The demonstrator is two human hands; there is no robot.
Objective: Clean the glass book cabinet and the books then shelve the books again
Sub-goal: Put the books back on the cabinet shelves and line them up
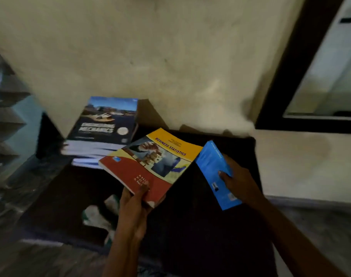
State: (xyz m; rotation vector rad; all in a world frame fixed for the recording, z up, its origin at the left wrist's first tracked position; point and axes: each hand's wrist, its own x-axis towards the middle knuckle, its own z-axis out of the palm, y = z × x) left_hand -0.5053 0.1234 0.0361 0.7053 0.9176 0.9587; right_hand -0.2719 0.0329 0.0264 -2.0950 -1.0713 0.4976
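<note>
My left hand (133, 206) grips the near corner of a red and yellow book titled Business Statistics (150, 164), thumb on its cover, holding it tilted above a dark table (200, 226). In my right hand (237, 181) is a thin blue book (215, 172), held by its edge to the right of the first. At the back left of the table lies a stack of books (90, 148), topped by a dark blue Engineering Mechanics volume (108, 118). A crumpled white and green cloth (98, 215) lies on the table just left of my left wrist.
A cream wall (170, 56) rises right behind the table. A dark-framed window (320, 76) is at the upper right. Glass shelves of the cabinet (7, 116) show at the far left, blurred. A pale ledge (300, 166) runs to the right of the table.
</note>
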